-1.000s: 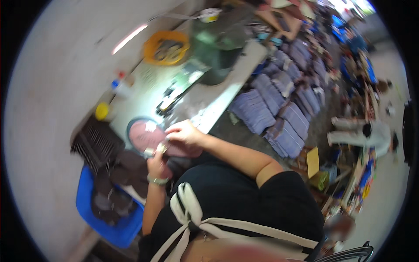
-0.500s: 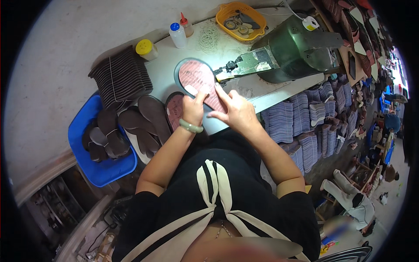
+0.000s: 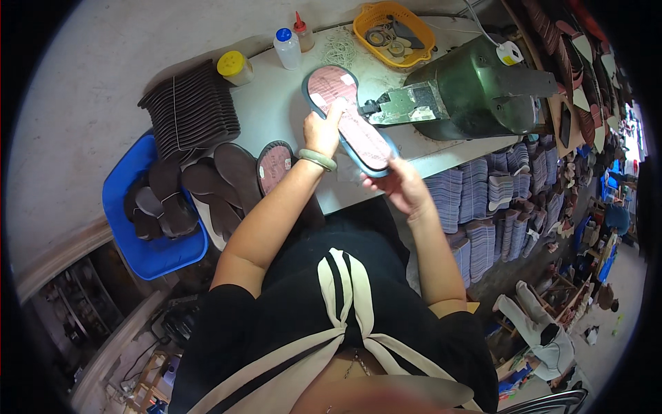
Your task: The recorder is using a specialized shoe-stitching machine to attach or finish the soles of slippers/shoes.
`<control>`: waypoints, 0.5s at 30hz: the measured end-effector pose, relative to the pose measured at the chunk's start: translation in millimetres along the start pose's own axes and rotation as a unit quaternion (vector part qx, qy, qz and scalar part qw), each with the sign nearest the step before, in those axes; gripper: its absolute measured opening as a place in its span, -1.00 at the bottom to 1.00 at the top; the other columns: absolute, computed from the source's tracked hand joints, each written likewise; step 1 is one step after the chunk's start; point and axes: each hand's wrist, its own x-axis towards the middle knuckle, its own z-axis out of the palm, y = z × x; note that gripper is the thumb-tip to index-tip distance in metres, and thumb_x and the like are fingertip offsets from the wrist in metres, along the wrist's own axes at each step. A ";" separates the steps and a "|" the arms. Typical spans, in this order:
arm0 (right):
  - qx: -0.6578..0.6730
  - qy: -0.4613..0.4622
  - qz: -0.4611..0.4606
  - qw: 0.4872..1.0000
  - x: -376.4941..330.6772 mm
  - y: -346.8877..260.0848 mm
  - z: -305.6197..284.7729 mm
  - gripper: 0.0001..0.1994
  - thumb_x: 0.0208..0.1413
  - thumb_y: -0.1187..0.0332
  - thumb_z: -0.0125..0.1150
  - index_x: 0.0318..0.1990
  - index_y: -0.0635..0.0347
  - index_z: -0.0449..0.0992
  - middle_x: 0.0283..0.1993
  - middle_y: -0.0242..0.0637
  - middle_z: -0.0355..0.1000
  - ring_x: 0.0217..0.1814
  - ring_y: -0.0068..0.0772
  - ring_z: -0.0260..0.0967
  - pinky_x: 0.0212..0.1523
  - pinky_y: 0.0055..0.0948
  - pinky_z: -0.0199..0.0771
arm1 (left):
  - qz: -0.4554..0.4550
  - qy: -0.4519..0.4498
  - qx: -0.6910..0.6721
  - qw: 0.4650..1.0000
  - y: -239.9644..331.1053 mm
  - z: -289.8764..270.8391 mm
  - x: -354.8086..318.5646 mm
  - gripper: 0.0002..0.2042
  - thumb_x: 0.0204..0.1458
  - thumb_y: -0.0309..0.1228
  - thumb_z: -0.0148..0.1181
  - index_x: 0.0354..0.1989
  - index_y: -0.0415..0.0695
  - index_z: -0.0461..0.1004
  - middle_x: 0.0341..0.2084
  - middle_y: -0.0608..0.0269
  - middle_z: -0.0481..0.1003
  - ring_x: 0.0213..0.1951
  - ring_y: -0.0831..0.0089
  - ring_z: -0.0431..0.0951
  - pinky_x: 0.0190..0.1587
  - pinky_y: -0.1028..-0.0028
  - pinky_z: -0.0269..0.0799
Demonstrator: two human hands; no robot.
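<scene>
A shoe sole point(image 3: 365, 141) with a pinkish-red patterned face and a blue-grey rim is held tilted over the white table, close to the end of the green sewing machine point(image 3: 476, 86). My left hand point(image 3: 323, 131), with a bracelet at the wrist, grips its narrow middle, thumb on the pink face and the other fingers hidden behind. At the lower end, my right hand point(image 3: 405, 188) is closed on the edge, its fingertips partly hidden. Another pinkish-red sole with a dark rim point(image 3: 275, 170) lies left of my left forearm.
Dark soles stand in a tied stack point(image 3: 189, 110); more fill a blue tub point(image 3: 155, 255). A yellow-lidded jar point(image 3: 235, 67), blue-capped bottle point(image 3: 287, 50), red-tipped bottle point(image 3: 302, 34) and yellow basket point(image 3: 427, 50) line the table's back. Bundled striped soles point(image 3: 472, 190) lie right.
The sole has moved right and turned, its lower end now swung out to the right. My right hand has slid from the middle of the sole to its lower end.
</scene>
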 end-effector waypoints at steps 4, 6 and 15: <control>-0.046 0.027 0.034 0.998 14.2 16.3 7.1 -0.64 0.17 0.20 -0.04 -0.24 0.40 0.48 -0.54 -0.32 0.42 -0.61 -0.60 0.33 -0.57 -0.66 0.29 | 0.019 -0.007 0.019 1.000 -2.1 -2.6 14.8 -0.51 -0.02 -0.06 0.15 -0.14 -0.31 0.44 -0.18 -0.16 0.48 -0.06 0.05 0.46 0.01 0.27 0.31; -0.035 0.059 0.015 0.998 22.1 19.8 18.1 -0.65 0.17 0.20 -0.03 -0.31 0.39 0.49 -0.57 -0.36 0.40 -0.65 -0.62 0.29 -0.60 -0.67 0.25 | 0.164 0.086 0.098 0.978 -0.5 -2.0 26.0 -0.46 -0.04 -0.03 0.16 -0.09 -0.30 0.42 -0.08 -0.19 0.41 0.07 0.06 0.32 0.12 0.21 0.15; -0.048 0.089 -0.042 0.994 62.9 27.7 30.0 -0.65 0.19 0.21 -0.01 -0.31 0.40 0.50 -0.59 -0.40 0.39 -0.68 -0.69 0.22 -0.63 -0.74 0.17 | 0.360 -0.466 0.552 0.590 96.8 -21.4 81.9 -0.63 -0.06 -0.05 0.15 -0.12 0.05 0.53 -0.15 0.25 0.49 0.11 0.28 0.31 0.30 -0.01 -0.24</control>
